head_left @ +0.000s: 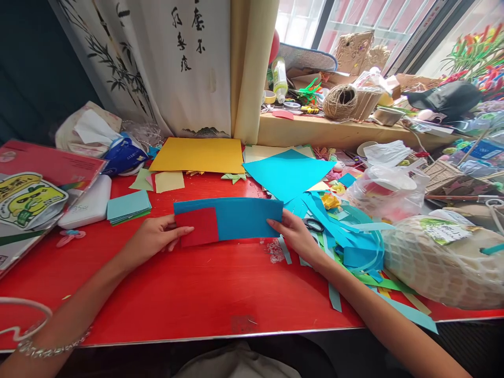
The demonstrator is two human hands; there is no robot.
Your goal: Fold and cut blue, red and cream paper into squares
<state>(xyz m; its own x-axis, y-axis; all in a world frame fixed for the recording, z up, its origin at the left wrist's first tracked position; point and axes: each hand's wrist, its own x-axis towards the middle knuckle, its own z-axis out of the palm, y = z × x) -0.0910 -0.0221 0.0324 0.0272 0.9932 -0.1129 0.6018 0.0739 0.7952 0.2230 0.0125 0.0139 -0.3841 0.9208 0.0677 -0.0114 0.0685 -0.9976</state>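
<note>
Both hands hold a long blue paper strip [248, 218] up off the red table, stretched between them. A red paper square [199, 227] lies against the strip's left end. My left hand [163, 232] pinches the square and the strip together, thumb in front. At the other end, my right hand [290, 228] grips the blue strip with its thumb in front and the fingers behind. Close to the right hand, the black handle of what looks like scissors [314, 225] shows among blue paper scraps [356, 241].
A stack of light blue paper squares [129, 206] sits left, near a white box [87, 202]. Behind lie a yellow sheet [199, 155] and a bright blue sheet [289, 172]. A netted, wrapped bundle [443, 260] stands right. Twine [340, 102] and other clutter line the windowsill.
</note>
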